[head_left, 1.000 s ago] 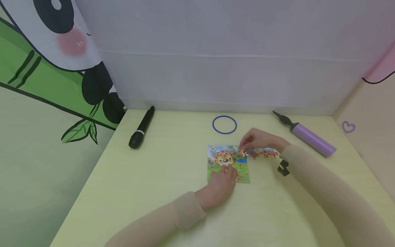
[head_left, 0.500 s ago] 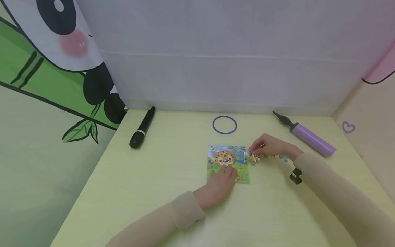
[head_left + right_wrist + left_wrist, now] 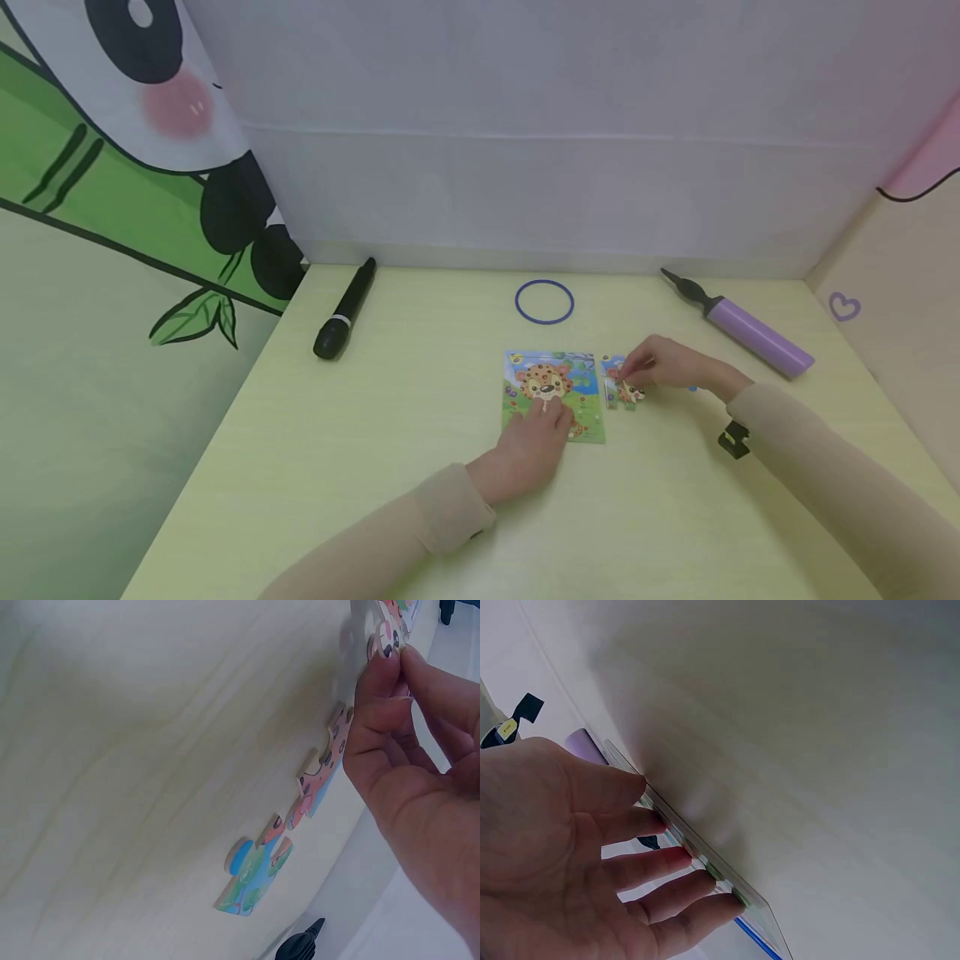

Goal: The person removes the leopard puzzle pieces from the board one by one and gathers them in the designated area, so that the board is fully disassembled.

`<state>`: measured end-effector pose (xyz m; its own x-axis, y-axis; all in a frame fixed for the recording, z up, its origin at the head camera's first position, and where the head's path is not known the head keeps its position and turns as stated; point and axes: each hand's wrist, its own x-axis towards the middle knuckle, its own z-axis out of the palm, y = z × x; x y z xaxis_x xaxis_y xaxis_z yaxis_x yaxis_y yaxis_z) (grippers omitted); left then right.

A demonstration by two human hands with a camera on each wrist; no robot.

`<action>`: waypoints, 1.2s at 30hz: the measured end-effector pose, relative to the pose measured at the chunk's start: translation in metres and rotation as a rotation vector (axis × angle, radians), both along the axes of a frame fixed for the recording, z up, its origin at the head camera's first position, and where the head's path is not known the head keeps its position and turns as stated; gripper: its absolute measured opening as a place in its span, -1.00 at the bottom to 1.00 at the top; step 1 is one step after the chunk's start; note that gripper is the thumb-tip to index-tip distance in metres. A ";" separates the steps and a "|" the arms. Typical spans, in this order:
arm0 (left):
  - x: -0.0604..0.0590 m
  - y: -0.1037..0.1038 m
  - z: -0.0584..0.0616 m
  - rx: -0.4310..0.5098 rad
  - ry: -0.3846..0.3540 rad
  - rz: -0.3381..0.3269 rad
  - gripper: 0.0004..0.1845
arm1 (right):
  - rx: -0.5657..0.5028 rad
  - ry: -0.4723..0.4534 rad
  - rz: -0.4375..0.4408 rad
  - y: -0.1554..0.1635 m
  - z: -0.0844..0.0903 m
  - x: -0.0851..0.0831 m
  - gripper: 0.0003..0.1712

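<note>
A square puzzle board with a cartoon leopard picture lies flat on the table. My left hand rests on its lower part; in the left wrist view the fingertips touch the board's surface. Right of the board, my right hand pinches a small leopard-face puzzle piece between thumb and fingers. That piece is low, beside another puzzle piece near the board's right edge. More loose pieces, a spotted one and a green-blue one, lie on the table under my right hand, mostly hidden in the head view.
A black microphone lies at the back left. Behind the board is a thin blue ring. A purple hand pump lies at the back right, beyond my right arm. A pale wall panel borders the table's far edge.
My right hand has moved right and slightly nearer, carrying the puzzle piece from the board's upper right corner to the table beside it. The left hand stays on the board.
</note>
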<state>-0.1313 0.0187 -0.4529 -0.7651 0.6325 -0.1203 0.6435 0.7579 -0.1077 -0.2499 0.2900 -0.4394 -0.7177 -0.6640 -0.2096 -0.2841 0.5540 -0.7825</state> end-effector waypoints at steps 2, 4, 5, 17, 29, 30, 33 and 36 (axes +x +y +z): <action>0.000 0.000 0.001 0.013 -0.002 -0.002 -0.55 | -0.004 -0.006 0.002 0.001 0.000 0.002 -0.86; 0.000 0.000 0.001 0.017 0.001 -0.002 -0.54 | 0.005 -0.004 0.002 0.001 0.000 0.004 -0.85; 0.000 0.000 0.001 0.016 0.002 -0.002 -0.54 | 0.009 0.002 0.003 0.001 0.000 0.005 -0.85; 0.002 0.007 0.001 -0.082 -0.037 -0.002 -0.37 | 0.083 0.117 -0.018 -0.001 -0.006 0.006 -0.92; 0.004 0.017 0.001 -0.090 -0.134 0.080 -0.33 | 0.130 0.143 -0.070 -0.004 -0.003 0.009 -0.91; 0.004 0.017 0.002 -0.091 -0.132 0.078 -0.32 | 0.130 0.147 -0.072 -0.004 -0.003 0.009 -0.91; 0.006 0.015 0.004 -0.083 -0.141 0.070 -0.31 | 0.132 0.150 -0.081 -0.005 -0.003 0.009 -0.91; 0.007 0.013 0.007 -0.069 -0.156 0.066 -0.31 | 0.133 0.157 -0.088 -0.006 -0.004 0.009 -0.91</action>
<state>-0.1242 0.0315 -0.4462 -0.7734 0.5677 -0.2819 0.6055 0.7933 -0.0636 -0.2406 0.2843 -0.4435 -0.8026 -0.5712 -0.1720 -0.3428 0.6776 -0.6506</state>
